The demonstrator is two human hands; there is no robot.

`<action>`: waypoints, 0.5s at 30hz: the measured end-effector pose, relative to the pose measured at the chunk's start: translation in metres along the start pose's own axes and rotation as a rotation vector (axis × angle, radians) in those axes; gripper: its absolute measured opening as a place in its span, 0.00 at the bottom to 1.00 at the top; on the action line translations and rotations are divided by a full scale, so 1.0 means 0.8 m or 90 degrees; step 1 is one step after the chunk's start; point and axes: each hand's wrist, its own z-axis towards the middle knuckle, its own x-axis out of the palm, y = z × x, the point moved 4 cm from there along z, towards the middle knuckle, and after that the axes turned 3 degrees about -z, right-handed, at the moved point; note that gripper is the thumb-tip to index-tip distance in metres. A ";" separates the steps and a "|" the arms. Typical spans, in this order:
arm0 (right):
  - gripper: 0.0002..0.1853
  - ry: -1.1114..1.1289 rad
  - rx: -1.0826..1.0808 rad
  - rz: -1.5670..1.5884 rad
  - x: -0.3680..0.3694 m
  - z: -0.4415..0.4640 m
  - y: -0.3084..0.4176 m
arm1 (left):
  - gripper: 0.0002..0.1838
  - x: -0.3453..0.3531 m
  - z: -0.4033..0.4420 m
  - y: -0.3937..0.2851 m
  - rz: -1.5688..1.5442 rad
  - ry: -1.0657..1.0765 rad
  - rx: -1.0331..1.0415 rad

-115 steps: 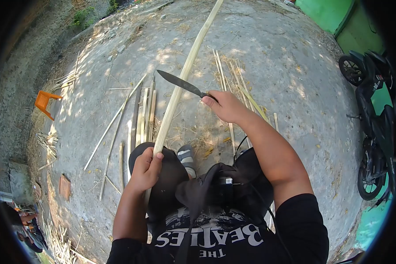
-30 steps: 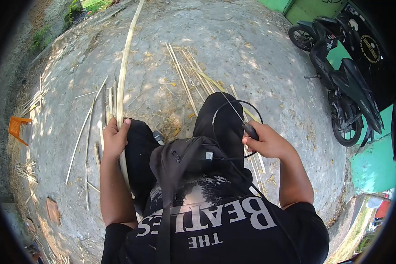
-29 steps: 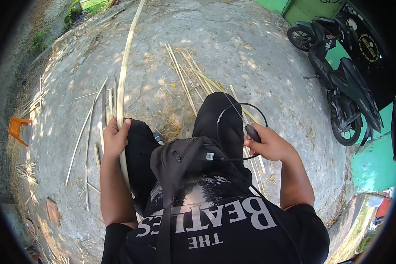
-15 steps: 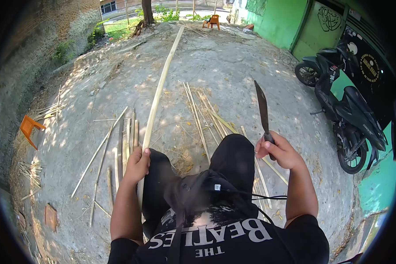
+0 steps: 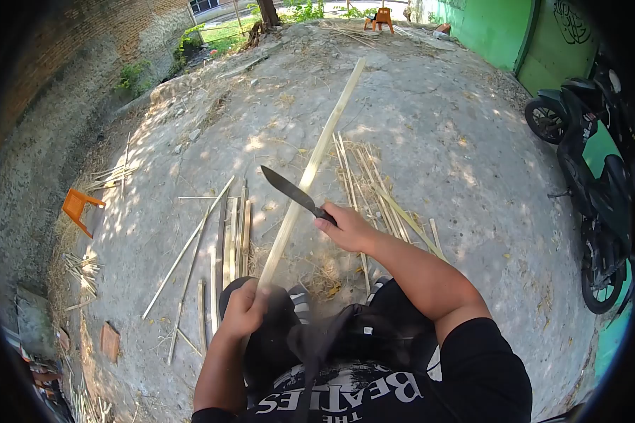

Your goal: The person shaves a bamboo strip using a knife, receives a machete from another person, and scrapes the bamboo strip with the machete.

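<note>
A long pale strip, apparently split bamboo [image 5: 326,137], slants up and away from my lap. Its near end is gripped by my left hand [image 5: 245,307], fingers closed around it above my left knee. My right hand [image 5: 342,227] is wrapped round the handle of a machete [image 5: 288,187]. The dark blade points up and left and crosses over the strip's middle. Whether the edge touches the strip I cannot tell. Part of the strip lies hidden behind the blade.
Bamboo strips [image 5: 231,236] lie on the concrete ground to the left, and more strips [image 5: 374,176] to the right. An orange stool [image 5: 82,210] lies far left; another orange stool [image 5: 381,20] stands at the back. A motorbike [image 5: 591,190] is parked right, beside a green wall [image 5: 487,32].
My right hand has swung the machete left from beside my right knee to across the strip. The strip's far end now leans further right, and the whole view has shifted.
</note>
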 end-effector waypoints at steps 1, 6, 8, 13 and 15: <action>0.22 0.028 -0.053 -0.041 0.003 -0.012 0.006 | 0.16 0.002 -0.001 -0.001 -0.011 -0.006 -0.004; 0.19 0.119 -0.173 -0.105 0.007 -0.035 0.024 | 0.15 0.011 0.005 -0.012 0.002 -0.012 0.038; 0.20 0.093 -0.101 -0.143 -0.025 -0.006 0.021 | 0.15 0.007 0.025 -0.022 0.028 -0.026 0.054; 0.22 0.005 -0.094 -0.166 -0.022 0.010 0.019 | 0.15 0.010 0.067 -0.008 -0.042 0.000 0.025; 0.23 0.056 -0.147 -0.150 0.012 -0.002 0.026 | 0.17 0.024 0.068 -0.001 -0.035 0.024 0.049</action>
